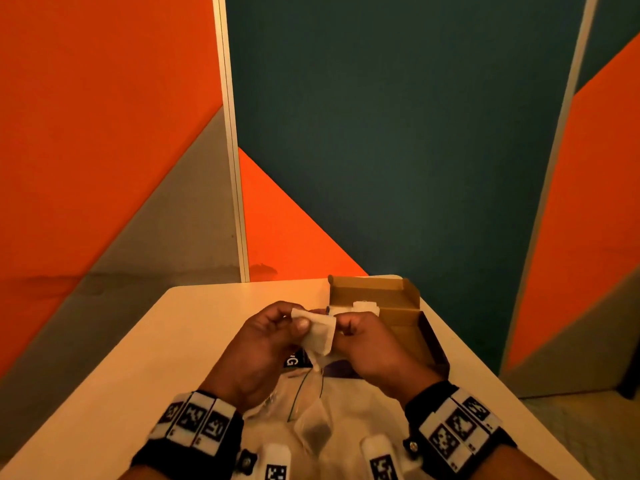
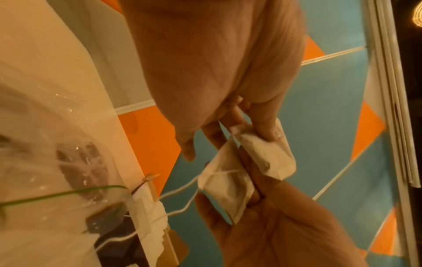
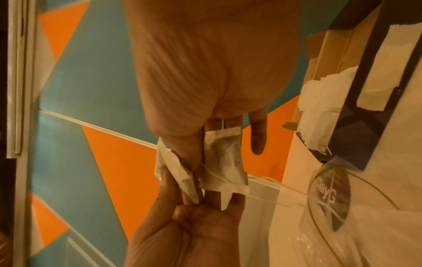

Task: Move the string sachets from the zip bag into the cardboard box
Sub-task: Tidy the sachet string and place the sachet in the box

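Observation:
Both hands are raised over the table, each pinching a white string sachet. My left hand (image 1: 298,320) holds one sachet (image 2: 267,155) under its thumb. My right hand (image 1: 343,325) pinches the other sachet (image 3: 223,159) between thumb and fingers. The two sachets (image 1: 320,332) touch and overlap between the hands. A thin white string (image 2: 182,191) trails from them down toward the box. The open cardboard box (image 1: 408,317), brown inside and dark purple outside, stands behind the hands with white sachets (image 1: 363,306) in it. The clear zip bag (image 1: 277,407) lies below the hands, one sachet (image 1: 315,427) showing inside.
The pale table (image 1: 173,358) ends just behind the box, against orange, teal and grey wall panels (image 1: 398,150). The box's open lid flap (image 1: 367,289) stands up at the back. Bare tabletop lies to the left of the hands.

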Demonstrator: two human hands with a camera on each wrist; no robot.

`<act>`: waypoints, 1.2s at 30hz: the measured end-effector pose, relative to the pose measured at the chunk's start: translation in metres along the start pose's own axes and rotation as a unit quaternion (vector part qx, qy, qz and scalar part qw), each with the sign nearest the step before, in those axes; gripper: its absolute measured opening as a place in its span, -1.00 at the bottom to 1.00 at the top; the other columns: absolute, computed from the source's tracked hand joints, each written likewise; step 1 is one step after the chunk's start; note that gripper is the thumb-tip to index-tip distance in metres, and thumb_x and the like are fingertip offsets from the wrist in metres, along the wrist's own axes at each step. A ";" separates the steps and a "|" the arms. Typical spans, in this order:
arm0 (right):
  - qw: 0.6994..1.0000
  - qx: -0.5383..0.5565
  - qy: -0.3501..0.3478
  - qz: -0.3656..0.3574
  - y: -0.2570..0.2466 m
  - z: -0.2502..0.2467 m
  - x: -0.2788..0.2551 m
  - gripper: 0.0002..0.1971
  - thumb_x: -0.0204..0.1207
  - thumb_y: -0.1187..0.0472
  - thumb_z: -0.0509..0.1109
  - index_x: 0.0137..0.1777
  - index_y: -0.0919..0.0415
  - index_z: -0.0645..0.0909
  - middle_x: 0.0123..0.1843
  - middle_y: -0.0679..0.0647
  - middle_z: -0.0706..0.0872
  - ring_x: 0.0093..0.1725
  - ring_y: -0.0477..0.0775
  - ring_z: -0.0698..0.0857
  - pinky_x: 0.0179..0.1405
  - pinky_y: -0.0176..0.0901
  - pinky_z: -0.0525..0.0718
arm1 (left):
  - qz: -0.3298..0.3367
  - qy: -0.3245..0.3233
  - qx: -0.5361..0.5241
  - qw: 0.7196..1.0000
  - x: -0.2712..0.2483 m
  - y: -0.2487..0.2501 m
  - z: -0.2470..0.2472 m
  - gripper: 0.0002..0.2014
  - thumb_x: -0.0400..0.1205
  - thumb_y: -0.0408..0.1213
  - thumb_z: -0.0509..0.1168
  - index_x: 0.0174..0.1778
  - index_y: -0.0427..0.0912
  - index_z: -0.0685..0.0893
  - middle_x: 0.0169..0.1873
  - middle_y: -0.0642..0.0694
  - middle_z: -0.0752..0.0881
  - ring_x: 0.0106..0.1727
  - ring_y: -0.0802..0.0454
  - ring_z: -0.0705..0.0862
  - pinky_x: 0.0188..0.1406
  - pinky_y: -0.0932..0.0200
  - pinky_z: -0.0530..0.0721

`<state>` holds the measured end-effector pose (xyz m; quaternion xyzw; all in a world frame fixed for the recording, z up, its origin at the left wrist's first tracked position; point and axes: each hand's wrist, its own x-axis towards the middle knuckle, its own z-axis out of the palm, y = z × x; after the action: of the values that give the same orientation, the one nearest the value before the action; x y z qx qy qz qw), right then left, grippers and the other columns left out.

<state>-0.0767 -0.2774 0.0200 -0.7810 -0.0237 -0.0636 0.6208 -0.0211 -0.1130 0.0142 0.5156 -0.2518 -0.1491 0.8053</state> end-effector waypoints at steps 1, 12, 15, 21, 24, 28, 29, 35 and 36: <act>1.000 0.011 -0.004 -0.009 0.000 0.001 -0.001 -0.83 0.66 0.24 0.42 0.13 0.19 0.83 0.03 0.20 0.88 -0.13 0.02 0.85 -0.12 -0.09 0.85 | 0.006 0.011 -0.014 1.000 0.000 -0.002 0.002 -0.81 0.41 -0.37 0.44 -0.09 -0.29 0.67 -0.11 -0.30 0.81 -0.13 -0.19 0.77 -0.28 0.05 0.79; 0.967 0.235 0.090 -0.041 -0.001 0.016 0.003 -0.51 0.68 0.46 0.28 0.38 -0.15 0.60 0.08 0.14 0.89 0.04 0.27 0.87 -0.06 0.21 0.84 | 0.039 0.140 -0.018 0.989 0.000 -0.022 0.021 -0.74 0.45 -0.33 0.46 0.05 -0.29 0.79 0.06 -0.41 0.80 0.02 -0.31 0.74 0.20 -0.44 0.64; 0.944 0.320 0.073 -0.038 0.000 0.017 0.004 -0.55 0.70 0.45 0.23 0.43 -0.04 0.62 0.16 0.22 0.85 0.13 0.31 0.84 0.04 0.14 0.81 | 0.047 0.171 -0.014 0.984 0.001 -0.024 0.022 -0.81 0.51 -0.39 0.44 0.03 -0.26 0.80 0.07 -0.35 0.81 0.06 -0.34 0.76 0.14 -0.40 0.69; 0.956 0.278 0.066 -0.061 0.005 0.019 0.001 -0.50 0.69 0.41 0.30 0.40 -0.22 0.62 0.13 0.25 0.85 0.10 0.22 0.84 0.14 0.20 0.79 | 0.036 0.195 -0.007 0.980 0.005 -0.027 0.024 -0.85 0.56 -0.48 0.43 -0.04 -0.18 0.81 -0.02 -0.32 0.84 -0.06 -0.26 0.80 -0.03 -0.21 0.77; 0.978 0.180 0.087 -0.063 0.008 0.020 0.000 -0.56 0.68 0.46 0.30 0.17 -0.16 0.75 0.00 0.14 0.88 -0.02 0.14 0.87 0.10 0.20 0.79 | 0.029 0.210 0.042 0.976 0.007 -0.030 0.021 -0.87 0.55 -0.47 0.47 -0.14 -0.13 0.77 -0.06 -0.32 0.82 -0.17 -0.25 0.80 -0.17 -0.26 0.80; 0.990 0.066 0.121 -0.029 0.014 0.017 -0.001 -0.57 0.69 0.47 0.25 -0.30 0.09 0.78 -0.13 0.03 0.88 -0.04 0.07 0.84 0.05 0.10 0.85 | 0.007 0.236 0.168 0.957 0.007 -0.035 0.015 -0.71 0.52 -0.25 0.56 0.08 -0.09 0.64 -0.12 -0.17 0.73 -0.20 -0.07 0.78 -0.38 0.09 0.72; 0.991 0.053 0.125 -0.013 0.015 0.015 -0.002 -0.57 0.71 0.47 0.22 -0.26 0.12 0.79 -0.14 0.01 0.87 -0.05 0.05 0.83 -0.07 -0.05 0.86 | -0.006 0.231 0.199 0.952 0.006 -0.034 0.012 -0.66 0.50 -0.17 0.57 0.10 -0.08 0.62 -0.15 -0.17 0.73 -0.20 -0.05 0.78 -0.35 0.06 0.72; 0.987 -0.034 0.157 0.032 0.025 -0.005 -0.005 -0.63 0.77 0.35 0.19 0.03 0.05 0.83 -0.06 -0.35 0.64 -0.11 -0.20 0.64 0.02 -0.10 0.81 | -0.112 0.043 0.566 0.816 -0.006 -0.039 -0.011 -0.73 0.42 0.09 0.57 -0.13 0.03 0.76 -0.10 0.12 0.74 -0.09 0.21 0.68 -0.21 0.26 0.54; 0.986 -0.040 0.162 0.032 0.026 -0.007 -0.006 -0.63 0.77 0.35 0.19 0.03 0.03 0.82 -0.05 -0.37 0.61 -0.11 -0.22 0.62 -0.06 -0.21 0.77 | -0.131 0.011 0.605 0.786 -0.008 -0.041 -0.012 -0.71 0.42 0.14 0.56 -0.09 0.07 0.77 -0.06 0.12 0.73 -0.07 0.20 0.68 -0.18 0.27 0.54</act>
<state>-0.0800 -0.2902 -0.0040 -0.7848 0.1048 -0.1699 0.5867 -0.0204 -0.1173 -0.0295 0.9266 -0.2117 -0.0645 0.3040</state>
